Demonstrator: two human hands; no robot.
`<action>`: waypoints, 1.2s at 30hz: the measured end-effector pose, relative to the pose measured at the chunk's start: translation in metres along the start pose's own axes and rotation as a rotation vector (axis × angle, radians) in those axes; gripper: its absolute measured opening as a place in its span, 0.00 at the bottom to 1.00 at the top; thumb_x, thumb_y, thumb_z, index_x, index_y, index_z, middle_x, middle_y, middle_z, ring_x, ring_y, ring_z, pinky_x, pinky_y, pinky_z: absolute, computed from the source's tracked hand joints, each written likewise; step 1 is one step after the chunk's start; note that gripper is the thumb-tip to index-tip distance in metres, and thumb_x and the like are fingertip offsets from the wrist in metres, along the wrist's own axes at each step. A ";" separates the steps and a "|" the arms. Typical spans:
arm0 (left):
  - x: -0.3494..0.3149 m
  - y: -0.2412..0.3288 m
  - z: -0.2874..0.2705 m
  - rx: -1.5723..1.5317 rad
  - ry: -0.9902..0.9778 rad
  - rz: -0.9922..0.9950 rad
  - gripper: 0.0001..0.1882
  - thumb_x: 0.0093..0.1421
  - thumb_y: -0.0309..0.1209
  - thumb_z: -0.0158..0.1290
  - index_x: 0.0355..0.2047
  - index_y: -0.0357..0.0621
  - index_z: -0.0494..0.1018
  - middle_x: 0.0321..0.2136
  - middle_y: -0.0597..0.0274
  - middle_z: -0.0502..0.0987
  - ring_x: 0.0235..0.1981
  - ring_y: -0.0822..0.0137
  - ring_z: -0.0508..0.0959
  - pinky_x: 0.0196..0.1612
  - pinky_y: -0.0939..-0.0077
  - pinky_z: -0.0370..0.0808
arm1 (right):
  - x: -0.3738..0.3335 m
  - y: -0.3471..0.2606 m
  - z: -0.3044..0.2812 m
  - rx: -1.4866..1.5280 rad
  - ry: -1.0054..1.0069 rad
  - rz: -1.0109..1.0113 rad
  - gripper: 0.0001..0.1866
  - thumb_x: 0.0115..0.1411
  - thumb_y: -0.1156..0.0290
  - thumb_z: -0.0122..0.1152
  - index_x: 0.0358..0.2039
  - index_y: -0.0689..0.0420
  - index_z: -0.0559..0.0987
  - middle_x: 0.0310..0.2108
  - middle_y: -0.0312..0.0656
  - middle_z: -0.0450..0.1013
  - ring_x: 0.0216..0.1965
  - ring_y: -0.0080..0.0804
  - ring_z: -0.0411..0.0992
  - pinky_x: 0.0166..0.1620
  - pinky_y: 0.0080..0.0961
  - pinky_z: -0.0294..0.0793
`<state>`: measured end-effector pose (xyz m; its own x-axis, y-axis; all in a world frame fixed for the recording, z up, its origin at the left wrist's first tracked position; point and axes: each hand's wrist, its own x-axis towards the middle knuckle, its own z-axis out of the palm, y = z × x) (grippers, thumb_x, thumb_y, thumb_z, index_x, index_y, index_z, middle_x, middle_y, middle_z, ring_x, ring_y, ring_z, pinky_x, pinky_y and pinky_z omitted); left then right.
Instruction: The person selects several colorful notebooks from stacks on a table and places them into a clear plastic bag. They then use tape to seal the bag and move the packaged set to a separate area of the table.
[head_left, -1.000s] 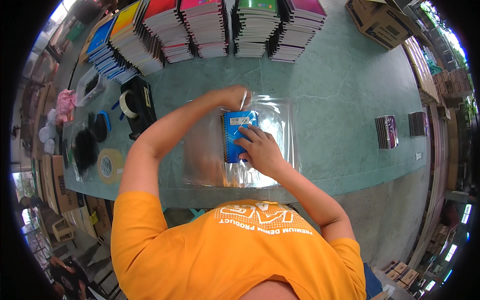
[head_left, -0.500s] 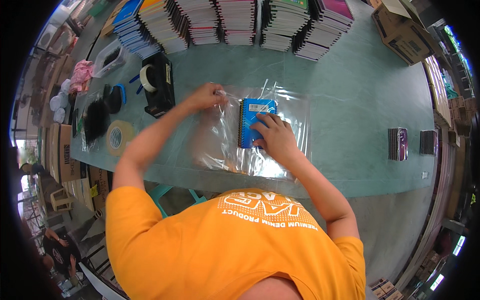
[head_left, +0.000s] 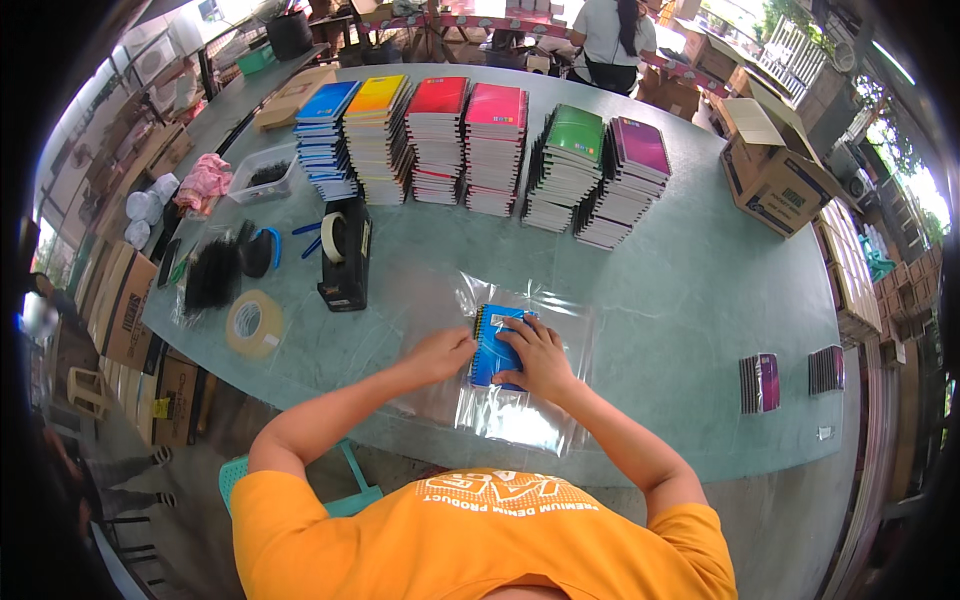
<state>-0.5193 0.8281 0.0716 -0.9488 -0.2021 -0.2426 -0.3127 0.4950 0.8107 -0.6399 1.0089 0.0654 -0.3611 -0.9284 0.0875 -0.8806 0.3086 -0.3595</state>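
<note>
From where I stand, the small blue notebook (head_left: 486,366) lies near the middle of the table's near side, with shiny clear plastic (head_left: 510,425) spread around it; glare keeps me from telling whether it is on the plastic or inside it. The right hand (head_left: 540,355) is spread open over the cover, fingers apart, resting on it without a grip. The left hand (head_left: 445,355) is loosely curled at the coil edge; I can't tell whether it pinches any plastic.

The slick plastic is what I'd worry about: a sideways tug could skew the notebook if the right hand's weight came off. The coil might also snag or tear the thin film, and a hard pull could crease it.

The plastic reaches close to the near edge of the table (head_left: 680,320), so little room is left there. On the left, a tape dispenser (head_left: 345,265) and a tape roll (head_left: 255,325) could catch a wide elbow. Far off stand tall notebook stacks (head_left: 562,175), with bare tabletop in between. The widest open stretch is to the right, as far as two small purple bundles (head_left: 760,383).
</note>
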 end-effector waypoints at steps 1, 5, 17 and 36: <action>0.007 0.002 0.006 0.064 0.051 0.110 0.13 0.58 0.36 0.44 0.30 0.37 0.69 0.21 0.52 0.74 0.21 0.60 0.75 0.27 0.65 0.72 | 0.000 0.002 0.003 0.026 -0.011 0.005 0.39 0.40 0.48 0.66 0.53 0.49 0.67 0.58 0.37 0.58 0.62 0.45 0.50 0.58 0.48 0.53; 0.023 0.015 0.047 0.298 0.029 0.103 0.13 0.55 0.35 0.45 0.28 0.35 0.70 0.24 0.43 0.75 0.27 0.49 0.77 0.33 0.55 0.72 | -0.003 0.017 0.022 0.090 0.008 0.031 0.41 0.41 0.49 0.66 0.56 0.48 0.64 0.60 0.36 0.55 0.63 0.47 0.46 0.61 0.48 0.48; 0.021 0.027 0.060 0.558 -0.022 0.159 0.13 0.51 0.35 0.50 0.30 0.34 0.71 0.25 0.48 0.77 0.27 0.48 0.77 0.30 0.56 0.73 | 0.053 0.067 -0.012 0.301 -0.302 -0.108 0.48 0.34 0.40 0.68 0.56 0.47 0.65 0.49 0.45 0.67 0.55 0.49 0.59 0.54 0.43 0.61; 0.017 0.039 0.057 0.554 -0.071 0.041 0.13 0.55 0.34 0.48 0.30 0.34 0.72 0.31 0.45 0.76 0.33 0.51 0.77 0.35 0.61 0.73 | 0.000 0.018 -0.011 0.236 -0.048 -0.219 0.26 0.48 0.80 0.55 0.51 0.53 0.68 0.45 0.42 0.68 0.48 0.42 0.66 0.49 0.34 0.68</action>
<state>-0.5502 0.8920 0.0683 -0.9552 -0.1256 -0.2679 -0.2339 0.8751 0.4237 -0.6590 1.0172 0.0696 -0.1515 -0.9778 0.1446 -0.8383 0.0496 -0.5430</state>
